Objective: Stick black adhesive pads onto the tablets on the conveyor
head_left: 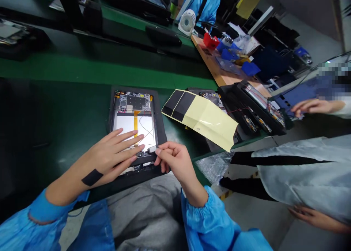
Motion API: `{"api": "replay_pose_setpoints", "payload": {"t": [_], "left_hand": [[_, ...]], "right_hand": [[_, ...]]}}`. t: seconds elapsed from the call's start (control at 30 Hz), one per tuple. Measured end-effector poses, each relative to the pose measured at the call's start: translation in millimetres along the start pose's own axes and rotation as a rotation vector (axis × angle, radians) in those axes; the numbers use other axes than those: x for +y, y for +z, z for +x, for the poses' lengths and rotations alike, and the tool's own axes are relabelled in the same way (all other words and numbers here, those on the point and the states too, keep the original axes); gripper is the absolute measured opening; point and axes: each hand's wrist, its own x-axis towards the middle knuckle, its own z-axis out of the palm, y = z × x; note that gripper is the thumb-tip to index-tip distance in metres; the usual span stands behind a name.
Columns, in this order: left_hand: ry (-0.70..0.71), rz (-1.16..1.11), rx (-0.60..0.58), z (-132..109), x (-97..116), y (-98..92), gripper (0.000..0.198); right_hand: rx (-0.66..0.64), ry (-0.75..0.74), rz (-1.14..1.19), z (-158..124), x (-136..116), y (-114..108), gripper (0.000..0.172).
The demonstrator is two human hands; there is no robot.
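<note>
An opened tablet (153, 116) lies in a black foam tray on the bench, its green-black circuit board (134, 102) at the far end. An orange flat cable (135, 119) and thin dark wires run over its silver-white inside. Across the near half of the tablet my left hand (115, 154) rests flat, fingers spread, covering part of it. A black square patch (92, 177) sticks to that wrist. At the tablet's near right corner, my right hand (174, 158) pinches a small grey rectangular piece (152, 149) between thumb and forefinger.
Right of the tablet, a pale yellow backing sheet (208, 119) with black rectangles lies over another opened device. More opened devices (257, 101) sit at the bench's right edge. A white fan (187, 22) stands behind. Another person's hand (318, 106) is at the right.
</note>
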Motion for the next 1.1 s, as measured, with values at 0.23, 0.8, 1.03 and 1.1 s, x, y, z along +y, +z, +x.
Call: {"api": "replay_pose_setpoints", "payload": {"t": [0.23,0.8,1.03,1.1], "left_hand": [[-0.008,-0.029,0.052,-1,4,7.2,0.051],[-0.013,-0.081,0.096,-3,5,16.2,0.049],[0.012,-0.06,0.13,-1,4,16.8,0.046],[0.018,-0.037,0.135,0,4,16.7,0.043]], "right_hand": [[0.095,-0.052,-0.17,-7,1,12,0.033],[-0.097,-0.054,-0.825,9,-32,1,0.039],[-0.18,-0.043,-0.871,15,-36,2,0.037],[-0.175,-0.039,-0.934,15,-40,2,0.039]]}}
